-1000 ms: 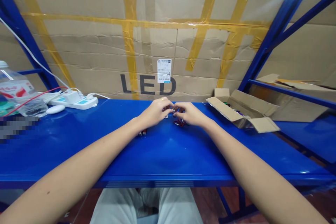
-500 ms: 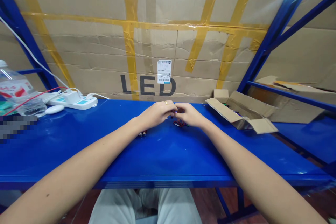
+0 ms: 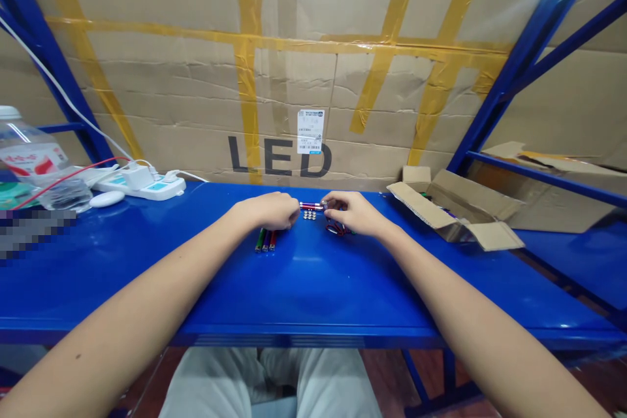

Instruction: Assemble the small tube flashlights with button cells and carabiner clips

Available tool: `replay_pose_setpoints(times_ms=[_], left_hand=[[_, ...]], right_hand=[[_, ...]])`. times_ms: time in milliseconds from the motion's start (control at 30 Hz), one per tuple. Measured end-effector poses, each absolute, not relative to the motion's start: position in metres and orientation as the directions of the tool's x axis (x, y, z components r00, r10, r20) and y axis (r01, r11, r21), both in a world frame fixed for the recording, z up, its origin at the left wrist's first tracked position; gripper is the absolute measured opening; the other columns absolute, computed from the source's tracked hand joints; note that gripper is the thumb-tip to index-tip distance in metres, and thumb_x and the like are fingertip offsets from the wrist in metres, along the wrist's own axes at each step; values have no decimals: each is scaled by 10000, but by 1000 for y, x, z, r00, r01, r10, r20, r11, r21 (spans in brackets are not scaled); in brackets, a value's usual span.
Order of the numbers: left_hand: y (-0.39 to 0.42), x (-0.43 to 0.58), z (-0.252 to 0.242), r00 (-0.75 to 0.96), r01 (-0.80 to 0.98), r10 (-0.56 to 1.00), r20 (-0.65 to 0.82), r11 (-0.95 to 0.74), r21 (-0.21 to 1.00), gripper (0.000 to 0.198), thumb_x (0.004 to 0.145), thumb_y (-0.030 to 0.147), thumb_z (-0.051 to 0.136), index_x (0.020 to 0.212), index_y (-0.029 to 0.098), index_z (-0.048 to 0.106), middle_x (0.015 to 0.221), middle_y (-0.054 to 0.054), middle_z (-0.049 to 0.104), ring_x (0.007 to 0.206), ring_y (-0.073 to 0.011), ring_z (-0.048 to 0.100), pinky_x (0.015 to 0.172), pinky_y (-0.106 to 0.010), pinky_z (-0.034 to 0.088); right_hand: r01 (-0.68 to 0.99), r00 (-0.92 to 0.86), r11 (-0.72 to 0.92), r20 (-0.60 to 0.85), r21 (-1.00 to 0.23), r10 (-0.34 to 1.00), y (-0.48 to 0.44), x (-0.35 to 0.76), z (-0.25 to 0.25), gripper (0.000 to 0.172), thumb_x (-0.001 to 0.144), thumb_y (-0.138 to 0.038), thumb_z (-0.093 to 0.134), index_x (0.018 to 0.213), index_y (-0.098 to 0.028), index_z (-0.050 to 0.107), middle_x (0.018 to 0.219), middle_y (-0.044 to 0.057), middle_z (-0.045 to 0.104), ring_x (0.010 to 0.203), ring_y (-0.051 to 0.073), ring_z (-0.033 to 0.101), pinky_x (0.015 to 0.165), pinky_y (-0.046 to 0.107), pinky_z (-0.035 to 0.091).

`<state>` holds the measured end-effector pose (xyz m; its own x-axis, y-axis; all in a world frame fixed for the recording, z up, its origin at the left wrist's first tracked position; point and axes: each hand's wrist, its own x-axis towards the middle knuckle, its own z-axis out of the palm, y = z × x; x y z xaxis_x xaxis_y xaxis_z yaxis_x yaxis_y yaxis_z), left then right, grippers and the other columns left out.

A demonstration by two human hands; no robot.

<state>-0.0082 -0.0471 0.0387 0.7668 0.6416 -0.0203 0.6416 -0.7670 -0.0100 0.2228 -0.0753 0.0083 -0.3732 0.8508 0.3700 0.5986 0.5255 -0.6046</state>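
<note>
My left hand (image 3: pixel 274 212) is closed, knuckles up, around one end of a slim shiny red-purple metal tube (image 3: pixel 310 207) with silver parts, like a penlight. The tube lies level between my hands, its other end pinched by the fingertips of my right hand (image 3: pixel 353 211). Just below it, several small silver button cells (image 3: pixel 309 215) sit grouped on the blue table (image 3: pixel 308 287). Three similar tubes, one green (image 3: pixel 260 240), one dark blue (image 3: pixel 266 241) and one red (image 3: pixel 273 241), lie side by side under my left wrist. Dark red cord loops (image 3: pixel 336 228) rest below my right hand, partly hidden.
An open cardboard box (image 3: pixel 453 209) with small items inside stands at the right. On the left are a power strip (image 3: pixel 159 189), a white oval object (image 3: pixel 107 200) and a plastic bottle (image 3: pixel 42 163). A large carton (image 3: pixel 196 98) walls off the back.
My hands were close together and have moved apart, the left one leftward and turned. The tube between them and the button cells now show. The view has shifted slightly.
</note>
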Motion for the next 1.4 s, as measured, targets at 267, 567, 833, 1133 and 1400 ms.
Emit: replay_pose_setpoints(times_ms=[267, 567, 833, 1133, 1400], left_hand=[[-50, 15, 35, 567, 515, 607, 557, -789, 336, 154, 849, 210, 555, 892, 186, 702, 841, -42, 732, 748, -166, 637, 675, -271, 442], [-55, 25, 31, 478, 254, 741, 472, -631, 733, 90, 844, 199, 583, 825, 142, 649, 734, -40, 711, 656, -126, 639, 619, -248, 487], [-64, 28, 41, 502, 132, 738, 450, -580, 804, 98, 848, 203, 581, 816, 119, 621, 690, -54, 698, 578, -112, 623, 536, -226, 492], [-62, 24, 35, 555, 177, 679, 482, -662, 729, 64, 831, 171, 567, 819, 133, 617, 716, -44, 700, 680, -137, 651, 639, -256, 503], [-61, 23, 33, 563, 247, 640, 522, -734, 633, 76, 832, 181, 559, 823, 146, 626, 717, -22, 686, 663, -129, 619, 613, -247, 471]], right_hand=[[636, -398, 633, 516, -440, 758, -74, 221, 8, 285, 876, -154, 527, 1122, -184, 667, 1026, 80, 683, 882, 192, 599, 815, 345, 459], [576, -385, 710, 632, -404, 672, -81, 212, 9, 210, 891, -169, 511, 1079, -181, 606, 915, 64, 530, 873, 194, 541, 787, 339, 462], [565, -177, 661, 710, -493, 681, -86, 205, 9, 61, 825, -163, 541, 837, -204, 498, 821, 41, 575, 750, 173, 517, 702, 314, 424], [491, -320, 601, 511, -631, 798, -92, 211, 22, 213, 889, -313, 501, 771, -166, 600, 717, 38, 615, 665, 157, 528, 633, 294, 408], [279, -268, 525, 460, -804, 846, -89, 208, 17, 377, 725, -426, 745, 878, -206, 480, 868, 23, 639, 809, 182, 635, 708, 312, 503]])
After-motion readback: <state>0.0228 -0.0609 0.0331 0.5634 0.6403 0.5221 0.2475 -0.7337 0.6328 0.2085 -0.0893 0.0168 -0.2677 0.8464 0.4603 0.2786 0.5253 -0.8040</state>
